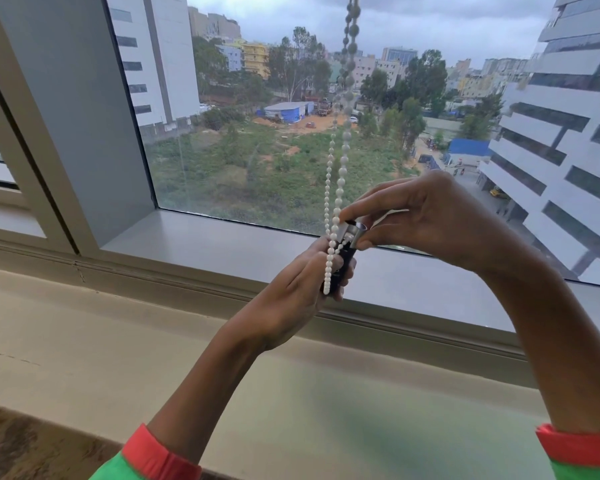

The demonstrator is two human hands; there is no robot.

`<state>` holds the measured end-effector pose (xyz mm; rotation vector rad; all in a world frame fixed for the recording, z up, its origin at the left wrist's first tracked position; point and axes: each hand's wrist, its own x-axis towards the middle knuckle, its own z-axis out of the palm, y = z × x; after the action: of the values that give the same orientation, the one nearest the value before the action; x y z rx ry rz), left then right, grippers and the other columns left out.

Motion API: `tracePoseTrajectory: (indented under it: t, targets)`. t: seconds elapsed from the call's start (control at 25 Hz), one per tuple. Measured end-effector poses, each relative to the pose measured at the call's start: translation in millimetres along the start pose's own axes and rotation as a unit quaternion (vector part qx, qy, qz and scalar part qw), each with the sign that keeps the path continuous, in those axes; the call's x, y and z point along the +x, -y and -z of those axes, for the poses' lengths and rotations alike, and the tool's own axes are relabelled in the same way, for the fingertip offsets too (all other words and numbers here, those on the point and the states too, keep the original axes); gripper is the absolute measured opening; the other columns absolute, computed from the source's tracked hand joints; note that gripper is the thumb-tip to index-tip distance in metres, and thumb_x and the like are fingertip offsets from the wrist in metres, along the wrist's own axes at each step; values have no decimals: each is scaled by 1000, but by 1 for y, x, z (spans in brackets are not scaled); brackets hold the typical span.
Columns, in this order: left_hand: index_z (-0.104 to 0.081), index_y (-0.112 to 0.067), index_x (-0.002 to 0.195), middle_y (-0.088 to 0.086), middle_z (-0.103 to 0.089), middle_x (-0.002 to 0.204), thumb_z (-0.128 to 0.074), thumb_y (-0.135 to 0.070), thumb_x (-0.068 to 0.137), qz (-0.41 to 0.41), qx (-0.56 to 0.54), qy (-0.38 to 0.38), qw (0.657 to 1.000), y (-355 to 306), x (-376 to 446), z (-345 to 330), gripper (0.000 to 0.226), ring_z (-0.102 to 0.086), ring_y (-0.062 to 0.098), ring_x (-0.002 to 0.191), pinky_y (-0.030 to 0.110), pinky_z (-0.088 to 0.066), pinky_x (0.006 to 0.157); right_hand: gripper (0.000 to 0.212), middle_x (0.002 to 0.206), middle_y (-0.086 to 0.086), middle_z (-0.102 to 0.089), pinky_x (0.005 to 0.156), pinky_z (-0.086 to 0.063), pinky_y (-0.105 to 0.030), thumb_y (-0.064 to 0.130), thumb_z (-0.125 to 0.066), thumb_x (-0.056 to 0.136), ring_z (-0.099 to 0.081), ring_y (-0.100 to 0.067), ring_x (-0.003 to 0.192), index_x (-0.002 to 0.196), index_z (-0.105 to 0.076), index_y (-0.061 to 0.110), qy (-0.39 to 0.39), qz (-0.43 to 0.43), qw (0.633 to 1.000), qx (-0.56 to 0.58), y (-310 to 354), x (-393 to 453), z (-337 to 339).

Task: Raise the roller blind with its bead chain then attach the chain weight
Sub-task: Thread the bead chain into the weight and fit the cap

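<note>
A white bead chain [342, 168] hangs as a double strand from above the frame, down in front of the window glass. Its bottom loop lies against a dark chain weight [342, 268] with a shiny metal top. My left hand [302, 289] grips the weight's dark body from the left, with the beads pressed against it. My right hand [426, 220] pinches the weight's metal top end between thumb and fingers from the right. The blind itself is out of view.
A wide beige windowsill [153, 341] runs below the hands. The grey window frame [77, 133] stands at the left, with the glass pane [257, 150] behind the chain. Outside are buildings and a green lot.
</note>
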<state>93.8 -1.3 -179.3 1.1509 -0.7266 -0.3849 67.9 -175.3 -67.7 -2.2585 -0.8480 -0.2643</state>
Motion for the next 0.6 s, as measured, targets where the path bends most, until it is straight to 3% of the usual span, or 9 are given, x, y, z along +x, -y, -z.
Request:
tracePoseTrajectory:
  t: [0.28, 0.4, 0.6]
  targets:
    - [-49, -13, 111, 1, -49, 84, -35, -14, 88, 4, 21, -11, 1000, -14, -6, -14, 27, -43, 9, 74, 22, -40, 67, 35, 92, 3, -74, 79, -58, -34, 18, -75, 69, -71, -11, 83, 103, -70, 24, -15, 18, 999, -43, 3, -2, 0]
    - [-52, -18, 113, -1, -50, 82, -34, -12, 87, 9, 12, -15, 1000, -16, -6, -16, 31, -44, 9, 72, 23, -40, 67, 33, 100, 0, -75, 83, -58, -37, 11, -75, 73, -71, -9, 91, 104, -71, 23, -9, 24, 998, -50, 3, -1, 0]
    - [-50, -8, 106, -2, -54, 74, -35, -11, 89, 5, -39, -55, 998, -23, 1, -21, 23, -46, 10, 69, 24, -42, 64, 45, 109, 1, -72, 87, -56, -35, 11, -74, 76, -69, -9, 96, 115, -63, 29, -66, 38, 996, -50, -2, -4, -12]
